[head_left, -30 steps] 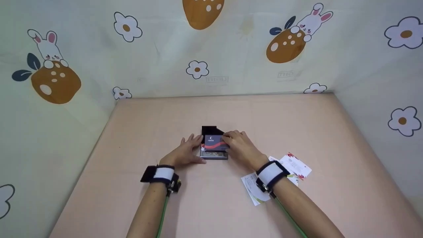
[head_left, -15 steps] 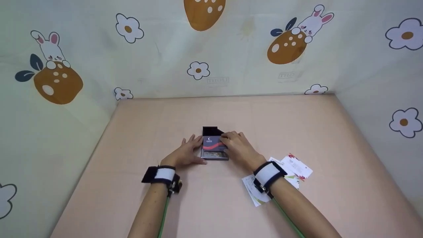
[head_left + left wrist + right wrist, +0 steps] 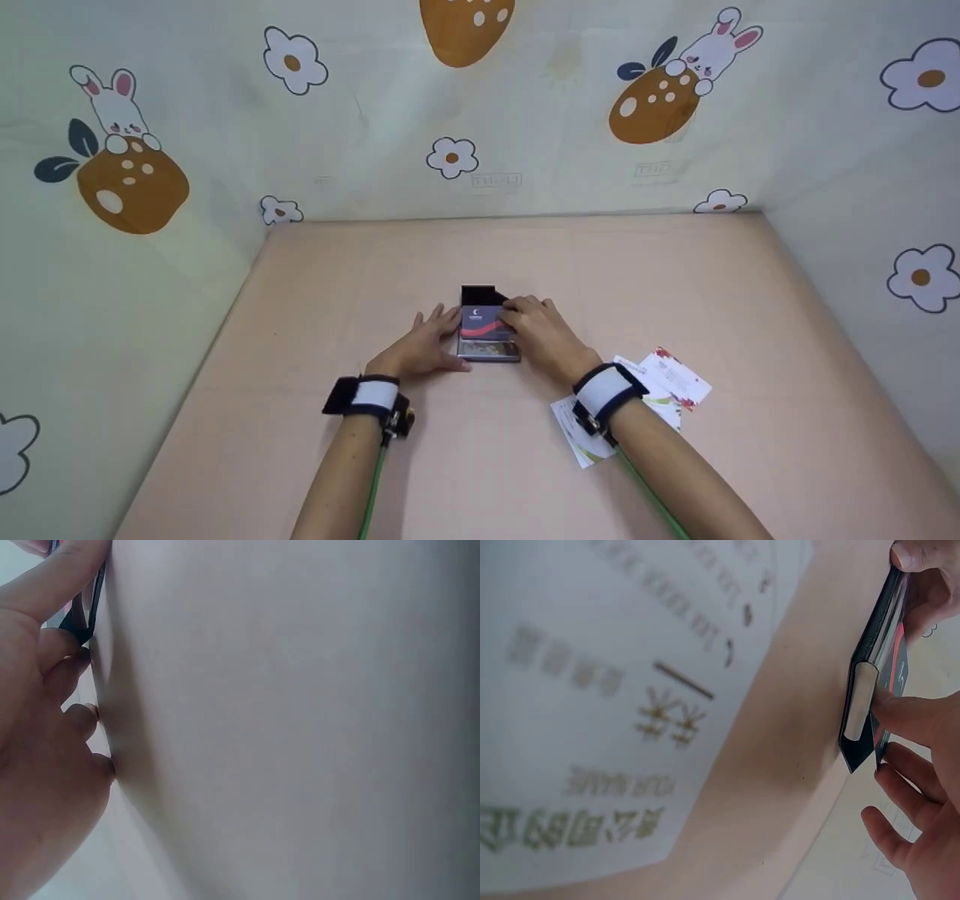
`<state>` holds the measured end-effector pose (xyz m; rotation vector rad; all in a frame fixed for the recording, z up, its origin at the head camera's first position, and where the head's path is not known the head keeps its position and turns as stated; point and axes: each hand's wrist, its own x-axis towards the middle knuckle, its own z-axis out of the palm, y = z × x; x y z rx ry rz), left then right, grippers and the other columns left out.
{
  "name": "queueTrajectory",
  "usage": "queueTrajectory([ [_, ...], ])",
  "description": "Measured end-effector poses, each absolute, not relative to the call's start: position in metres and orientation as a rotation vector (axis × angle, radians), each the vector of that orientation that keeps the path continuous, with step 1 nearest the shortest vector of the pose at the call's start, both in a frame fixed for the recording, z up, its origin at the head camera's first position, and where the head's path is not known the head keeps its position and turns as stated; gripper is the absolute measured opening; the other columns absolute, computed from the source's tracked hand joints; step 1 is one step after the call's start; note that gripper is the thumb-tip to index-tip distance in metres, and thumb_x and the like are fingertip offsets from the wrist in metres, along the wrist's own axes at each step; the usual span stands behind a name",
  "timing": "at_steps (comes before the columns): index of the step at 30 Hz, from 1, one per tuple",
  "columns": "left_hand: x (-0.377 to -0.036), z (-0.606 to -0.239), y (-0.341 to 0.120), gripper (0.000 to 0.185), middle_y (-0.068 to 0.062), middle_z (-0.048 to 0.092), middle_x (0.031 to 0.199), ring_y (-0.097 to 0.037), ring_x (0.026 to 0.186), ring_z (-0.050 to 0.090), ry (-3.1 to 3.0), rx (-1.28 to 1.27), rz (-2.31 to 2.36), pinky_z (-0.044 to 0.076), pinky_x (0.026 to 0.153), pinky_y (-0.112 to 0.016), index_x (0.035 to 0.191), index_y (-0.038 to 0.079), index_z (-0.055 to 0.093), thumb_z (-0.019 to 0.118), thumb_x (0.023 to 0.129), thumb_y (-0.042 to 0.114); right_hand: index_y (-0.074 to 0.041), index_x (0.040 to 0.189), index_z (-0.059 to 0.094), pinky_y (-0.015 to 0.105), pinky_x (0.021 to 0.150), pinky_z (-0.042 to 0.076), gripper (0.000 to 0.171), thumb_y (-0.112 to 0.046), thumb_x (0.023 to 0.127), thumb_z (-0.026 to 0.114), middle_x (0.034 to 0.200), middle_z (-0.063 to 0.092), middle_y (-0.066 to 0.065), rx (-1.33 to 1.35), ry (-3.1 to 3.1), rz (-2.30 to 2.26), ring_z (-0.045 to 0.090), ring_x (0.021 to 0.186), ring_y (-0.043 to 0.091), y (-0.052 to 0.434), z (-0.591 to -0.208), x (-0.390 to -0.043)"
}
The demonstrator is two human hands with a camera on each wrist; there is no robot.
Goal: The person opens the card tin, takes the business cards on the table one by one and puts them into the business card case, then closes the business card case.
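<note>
A person's two bare hands work over a small flat card case (image 3: 487, 352) near the middle of a pale pink table (image 3: 315, 285), well in from its left and right edges and short of its far edge. The case is dark with a silvery rim, and its black flap (image 3: 478, 295) reaches toward the table's far edge.

The left hand (image 3: 420, 341) holds the case by its left side, thumb at the near left corner and index finger farther up that side; the other fingers are spread, their tips touching the table. The right hand (image 3: 551, 335) pinches the right end of a dark card (image 3: 478, 322) between thumb and fingers. This card, with a small white crescent logo and a red wavy stripe, lies across the case's upper face, leaving a patterned strip uncovered at the near end.

Toward the table's right edge, nearer the viewer, several loose white cards (image 3: 677, 377) overlap, partly hidden by the right forearm; one has red floral corners. The right wrist view shows one close up, its gold and grey lettering upside down.

Each wrist wears a dark strap with a white panel and a green cable. Past the table's far edge, a pale wall covering (image 3: 375, 142) shows rabbits, brown fruit and white flowers.
</note>
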<state>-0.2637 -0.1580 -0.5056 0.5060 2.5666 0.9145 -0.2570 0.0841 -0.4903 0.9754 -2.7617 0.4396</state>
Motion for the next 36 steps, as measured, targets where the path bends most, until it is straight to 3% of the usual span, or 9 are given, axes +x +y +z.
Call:
queueTrajectory([
  [11, -0.2636, -0.5056, -0.1573, 0.099, -0.002, 0.016, 0.169, -0.024, 0.159, -0.005, 2.563, 0.443, 0.886, -0.01, 0.129, -0.045, 0.158, 0.012, 0.026, 0.084, 0.08, 0.034, -0.006, 0.124, 0.07, 0.046, 0.1, 0.051, 0.033, -0.001, 0.091, 0.067, 0.134, 0.062, 0.018, 0.952, -2.853, 0.472, 0.059, 0.124, 0.033, 0.0801, -0.4865, -0.2601],
  [23, -0.2633, -0.5081, -0.1587, 0.103, -0.006, 0.016, 0.169, -0.027, 0.159, -0.004, 2.579, 0.478, 0.896, -0.01, 0.129, -0.048, 0.159, 0.01, 0.023, 0.084, 0.08, 0.034, -0.011, 0.124, 0.072, 0.045, 0.104, 0.052, 0.038, 0.005, 0.091, 0.063, 0.136, 0.061, 0.015, 0.948, -2.883, 0.534, 0.058, 0.125, 0.033, 0.0804, -0.4884, -0.2609],
  [36, -0.2633, -0.5075, -0.1595, 0.101, 0.001, 0.013, 0.17, -0.025, 0.159, -0.005, 2.567, 0.491, 0.888, -0.01, 0.129, -0.047, 0.159, 0.011, 0.023, 0.082, 0.081, 0.035, -0.012, 0.124, 0.072, 0.044, 0.111, 0.048, 0.034, -0.001, 0.092, 0.067, 0.139, 0.059, 0.016, 0.932, -2.986, 0.692, 0.056, 0.129, 0.034, 0.0835, -0.4868, -0.2632],
])
